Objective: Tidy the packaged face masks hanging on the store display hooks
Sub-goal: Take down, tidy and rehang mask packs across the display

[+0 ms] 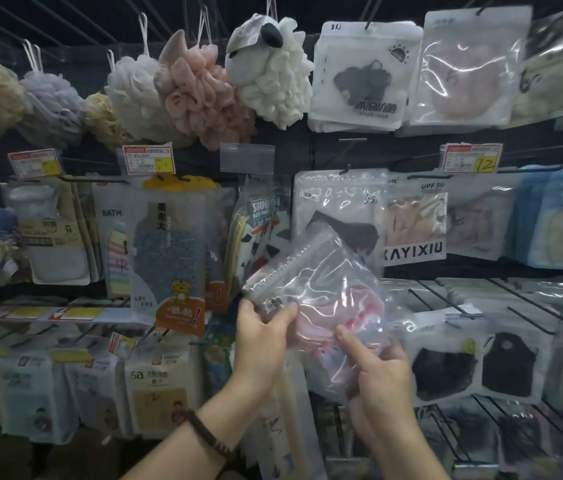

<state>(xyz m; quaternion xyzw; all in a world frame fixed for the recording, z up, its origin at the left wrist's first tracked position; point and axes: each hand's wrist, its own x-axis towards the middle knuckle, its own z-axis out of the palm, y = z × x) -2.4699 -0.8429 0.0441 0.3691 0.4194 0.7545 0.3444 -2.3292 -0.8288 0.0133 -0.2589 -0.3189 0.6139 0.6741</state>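
A dark display panel (294, 143) stands behind the sheep-shaped sponge (273, 74) in dim light; pastel mesh sponges (134, 91) hang left of it

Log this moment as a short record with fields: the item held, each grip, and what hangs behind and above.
held item: clear packet with a pink mask inside, tilted, in front of the display
left grip: pinches the packet's upper left corner; bracelet on the wrist
right grip: holds the packet's lower right part, thumb on the front
behind: black-mask packet hanging on a hook
top row: bath puffs hanging by cords
price tag: handwritten 12
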